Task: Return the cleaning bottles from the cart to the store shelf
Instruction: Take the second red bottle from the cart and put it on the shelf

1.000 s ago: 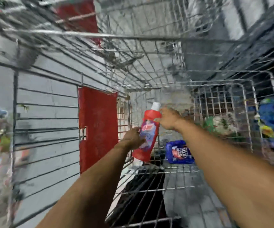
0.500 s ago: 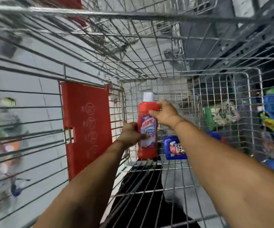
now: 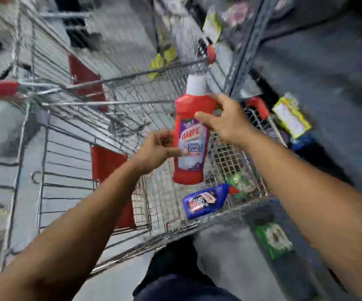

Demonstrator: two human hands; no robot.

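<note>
Red bottle [image 3: 190, 140] lifted above cart [image 3: 132, 77] — both hands' grip clamped on it; blue bottle [image 3: 206, 200] lies inside.

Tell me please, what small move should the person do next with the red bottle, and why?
Probably carry the red bottle clear of the cart toward the shelf side on the right. Both hands already grip it: the right hand near its shoulder, the left hand at its label, and it hangs above the basket. The blue bottle still lies inside.
</note>
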